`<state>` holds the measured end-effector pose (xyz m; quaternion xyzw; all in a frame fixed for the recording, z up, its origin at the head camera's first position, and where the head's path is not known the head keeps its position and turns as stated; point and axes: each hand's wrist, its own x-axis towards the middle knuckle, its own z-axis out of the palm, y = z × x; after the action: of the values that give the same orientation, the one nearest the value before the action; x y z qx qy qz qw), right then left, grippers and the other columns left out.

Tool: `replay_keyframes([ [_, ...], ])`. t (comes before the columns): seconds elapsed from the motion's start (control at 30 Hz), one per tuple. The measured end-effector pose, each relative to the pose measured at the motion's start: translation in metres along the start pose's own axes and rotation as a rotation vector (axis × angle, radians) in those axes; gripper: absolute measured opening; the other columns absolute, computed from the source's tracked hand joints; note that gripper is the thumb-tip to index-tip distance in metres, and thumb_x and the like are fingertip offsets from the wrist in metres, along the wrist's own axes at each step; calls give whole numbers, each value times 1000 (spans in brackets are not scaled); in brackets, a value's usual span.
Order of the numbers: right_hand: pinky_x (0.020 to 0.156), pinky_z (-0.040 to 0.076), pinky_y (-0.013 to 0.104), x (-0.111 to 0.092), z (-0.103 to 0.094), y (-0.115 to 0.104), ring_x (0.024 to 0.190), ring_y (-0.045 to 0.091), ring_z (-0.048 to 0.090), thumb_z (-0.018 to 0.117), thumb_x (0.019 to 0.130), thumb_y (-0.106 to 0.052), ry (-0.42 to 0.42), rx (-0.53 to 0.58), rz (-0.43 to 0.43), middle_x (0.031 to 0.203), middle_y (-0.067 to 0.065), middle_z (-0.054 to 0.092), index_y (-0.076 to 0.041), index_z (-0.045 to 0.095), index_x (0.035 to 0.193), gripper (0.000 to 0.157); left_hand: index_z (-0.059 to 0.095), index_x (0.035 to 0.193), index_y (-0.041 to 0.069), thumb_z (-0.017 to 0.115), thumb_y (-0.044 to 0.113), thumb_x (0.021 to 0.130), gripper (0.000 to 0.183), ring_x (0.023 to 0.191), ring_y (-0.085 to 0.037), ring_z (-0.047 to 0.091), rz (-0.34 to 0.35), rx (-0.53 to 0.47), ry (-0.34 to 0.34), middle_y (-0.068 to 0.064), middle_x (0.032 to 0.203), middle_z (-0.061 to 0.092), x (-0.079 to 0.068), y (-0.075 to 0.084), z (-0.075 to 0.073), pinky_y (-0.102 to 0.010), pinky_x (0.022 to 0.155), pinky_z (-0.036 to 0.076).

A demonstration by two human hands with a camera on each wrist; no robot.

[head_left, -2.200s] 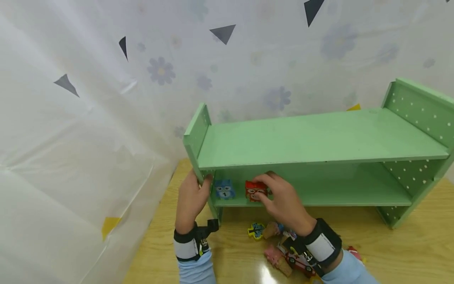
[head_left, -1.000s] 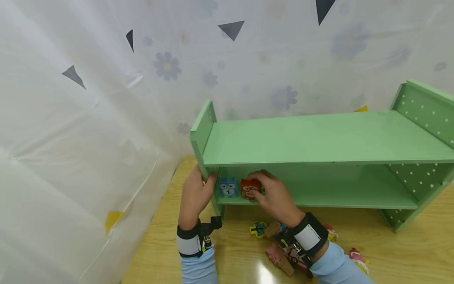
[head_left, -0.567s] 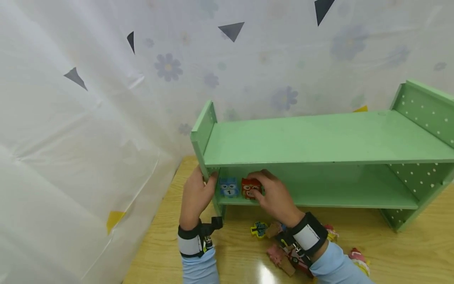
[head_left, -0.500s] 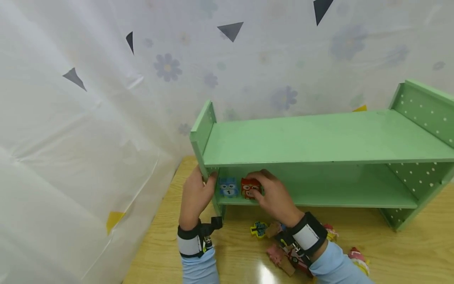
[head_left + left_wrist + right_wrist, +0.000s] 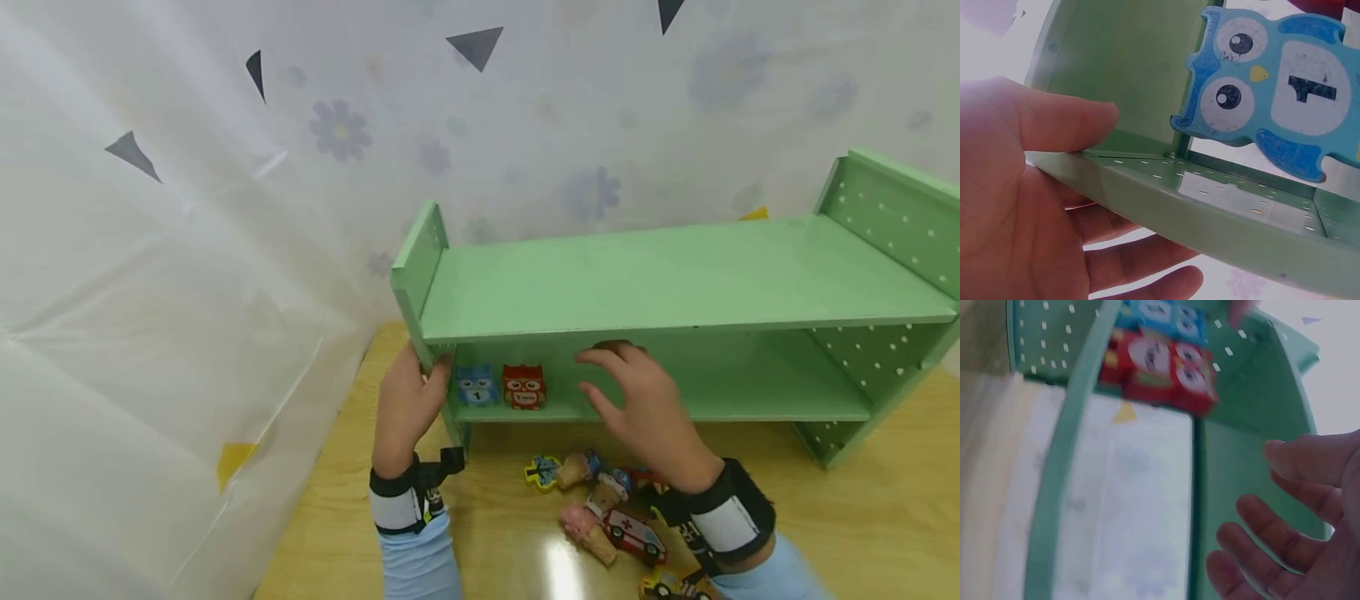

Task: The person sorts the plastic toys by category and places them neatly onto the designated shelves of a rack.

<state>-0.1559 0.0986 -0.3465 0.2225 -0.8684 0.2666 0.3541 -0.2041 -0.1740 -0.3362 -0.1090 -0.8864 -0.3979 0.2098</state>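
Observation:
Two owl blocks stand upright side by side on the lower board of a green shelf (image 5: 675, 279), near its left end. The blue owl block (image 5: 477, 386) bears a "1"; the red owl block (image 5: 524, 387) to its right reads "Two". My left hand (image 5: 407, 408) grips the shelf's left side panel, thumb inside and fingers outside, as the left wrist view shows around the panel edge (image 5: 1166, 203). Apart from the red block, to its right, my right hand (image 5: 648, 408) hovers before the lower compartment, fingers spread and loosely bent, holding nothing.
Several small toys lie on the wooden table in front of the shelf: a tree-shaped piece (image 5: 542, 472), a pink ice-cream cone (image 5: 588, 532), an ambulance (image 5: 634, 535) and a yellow vehicle (image 5: 660, 583). A pale patterned sheet (image 5: 225, 292) hangs behind and to the left.
The right hand slid the red owl block left toward the blue one, then let go of it and moved away to the right. The left hand stays on the side panel.

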Motion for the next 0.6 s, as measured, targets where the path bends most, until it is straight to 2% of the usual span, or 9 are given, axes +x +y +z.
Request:
replay_keyframes([
  [0.13,77,49,52,-13,-27,11,96,32,59,76,75,-2,21,-20,12,103,14,64,-7,66,108,35,57,108,10,51,31,97,24,76,-24,56,-1,7,-5,-9,91,61,0,0,0,-41,65,46],
  [0.27,77,48,52,-28,-45,22,96,32,59,76,71,2,50,-42,21,101,13,66,-6,68,103,33,57,110,11,51,31,97,25,76,-25,55,7,12,-3,-9,92,61,1,-1,0,-41,66,46],
  [0.43,71,48,50,-47,-53,36,87,30,60,76,68,4,73,-81,40,93,12,68,-5,70,97,31,57,112,10,51,30,97,26,76,-26,54,13,19,-1,-10,91,61,1,-2,1,-42,67,46],
  [0.6,66,50,50,-67,-55,48,84,30,61,75,70,0,-3,-123,78,91,12,68,-6,69,95,26,56,114,9,50,33,97,30,80,-26,56,-7,20,-12,-11,97,62,1,-2,1,-44,70,48],
])
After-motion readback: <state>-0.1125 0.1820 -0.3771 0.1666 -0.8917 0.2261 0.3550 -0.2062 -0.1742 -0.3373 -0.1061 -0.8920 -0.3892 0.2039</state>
